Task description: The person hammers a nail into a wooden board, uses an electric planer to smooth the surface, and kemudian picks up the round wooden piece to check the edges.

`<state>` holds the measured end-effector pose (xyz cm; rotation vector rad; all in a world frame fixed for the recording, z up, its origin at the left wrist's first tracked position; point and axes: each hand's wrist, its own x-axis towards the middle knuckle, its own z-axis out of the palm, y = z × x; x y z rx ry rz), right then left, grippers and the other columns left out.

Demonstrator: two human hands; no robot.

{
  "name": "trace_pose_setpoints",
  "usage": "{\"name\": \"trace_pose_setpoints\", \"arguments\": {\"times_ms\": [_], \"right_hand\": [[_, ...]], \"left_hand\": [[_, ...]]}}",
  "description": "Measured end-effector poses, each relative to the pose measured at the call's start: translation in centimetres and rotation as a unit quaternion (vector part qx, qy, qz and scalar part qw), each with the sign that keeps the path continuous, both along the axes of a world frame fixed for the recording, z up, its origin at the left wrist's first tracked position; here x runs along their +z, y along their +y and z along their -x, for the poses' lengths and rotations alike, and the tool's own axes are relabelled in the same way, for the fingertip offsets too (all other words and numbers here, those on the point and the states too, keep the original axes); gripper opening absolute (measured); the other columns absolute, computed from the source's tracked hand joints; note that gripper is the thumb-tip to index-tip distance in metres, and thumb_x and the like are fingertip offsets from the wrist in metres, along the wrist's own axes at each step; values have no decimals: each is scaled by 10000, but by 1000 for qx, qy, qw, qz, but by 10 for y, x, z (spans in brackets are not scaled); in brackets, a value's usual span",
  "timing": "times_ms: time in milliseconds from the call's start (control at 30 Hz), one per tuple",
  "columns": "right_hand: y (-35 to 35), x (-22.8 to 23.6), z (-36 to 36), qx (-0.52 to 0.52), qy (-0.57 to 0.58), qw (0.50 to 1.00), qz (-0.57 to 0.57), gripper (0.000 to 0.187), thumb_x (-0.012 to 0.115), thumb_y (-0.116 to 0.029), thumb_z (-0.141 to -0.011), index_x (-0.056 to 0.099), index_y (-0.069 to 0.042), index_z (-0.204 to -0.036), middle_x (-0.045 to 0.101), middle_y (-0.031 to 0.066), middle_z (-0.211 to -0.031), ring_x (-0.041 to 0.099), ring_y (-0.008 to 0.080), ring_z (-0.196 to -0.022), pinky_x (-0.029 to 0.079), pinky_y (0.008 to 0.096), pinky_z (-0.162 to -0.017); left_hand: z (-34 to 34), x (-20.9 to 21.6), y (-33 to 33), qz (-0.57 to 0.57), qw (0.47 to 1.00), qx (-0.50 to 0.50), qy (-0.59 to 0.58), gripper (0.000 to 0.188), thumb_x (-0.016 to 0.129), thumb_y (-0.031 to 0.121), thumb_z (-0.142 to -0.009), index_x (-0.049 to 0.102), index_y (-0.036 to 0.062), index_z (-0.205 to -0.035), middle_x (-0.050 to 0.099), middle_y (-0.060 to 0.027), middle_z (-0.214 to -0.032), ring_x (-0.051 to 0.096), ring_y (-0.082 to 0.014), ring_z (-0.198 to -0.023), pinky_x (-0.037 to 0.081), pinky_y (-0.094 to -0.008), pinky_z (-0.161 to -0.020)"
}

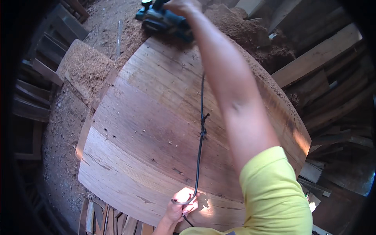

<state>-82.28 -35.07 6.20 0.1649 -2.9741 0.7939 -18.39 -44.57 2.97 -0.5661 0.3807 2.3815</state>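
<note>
Wooden panel ×1 | right hand grips planer ×1 | left hand clutches cord ×1

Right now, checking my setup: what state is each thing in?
Electric planer: resting on the panel's far end, right hand gripping it.
Cord: knotted midway, trailing across the panel, left hand closed around it.
Wooden panel: lying flat.
Sawdust: heaped alongside.

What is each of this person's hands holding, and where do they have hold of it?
The right hand grips the top handle of a dark blue electric planer at the far end of the wooden panel. The left hand holds the planer's black cord near the panel's near edge.
</note>
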Motion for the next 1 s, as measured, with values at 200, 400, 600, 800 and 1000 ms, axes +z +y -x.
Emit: {"name": "trace_pose_setpoints", "arguments": {"times_ms": [200,400,600,800,1000], "right_hand": [[-29,10,-25,-5,-14,1000,-16,555,769,-468,-798,829,-98,-1208,792,183,-1278,750,363,-1234,612,490,-1047],[154,35,-144,-56,5,995,87,394,778,-385,-756,859,-231,-1110,831,130,-1106,798,362,-1049,638,508,-939],[431,47,-335,-145,-10,988,45,382,816,-361,-762,861,-176,-1093,826,154,-999,801,355,-958,623,450,-877],[686,58,-565,-314,-56,948,-25,359,806,-255,-806,829,-68,-1112,816,177,-961,801,297,-889,604,403,-839],[871,40,-717,-319,-39,944,68,273,761,-91,-836,787,28,-1080,734,51,-750,674,143,-647,528,327,-637]], "left_hand": [[7,4,1,224,972,-48,62,448,398,382,-1189,560,3,-1365,695,-155,-845,426,-76,-486,396,-229,-498],[-14,18,-2,380,919,77,76,748,306,671,-1154,581,12,-1377,578,-42,-780,485,-88,-568,506,-246,-641],[-23,16,31,447,875,128,136,781,278,689,-1151,589,36,-1446,632,-57,-978,567,-90,-727,428,-203,-596],[-46,19,188,523,701,-169,455,635,307,468,-1186,742,38,-1358,726,-169,-1135,611,-305,-1175,449,-469,-1073],[-128,31,358,430,565,-330,622,439,461,387,-1136,763,206,-1398,598,-123,-1544,416,-410,-1530,278,-586,-1237]]}}
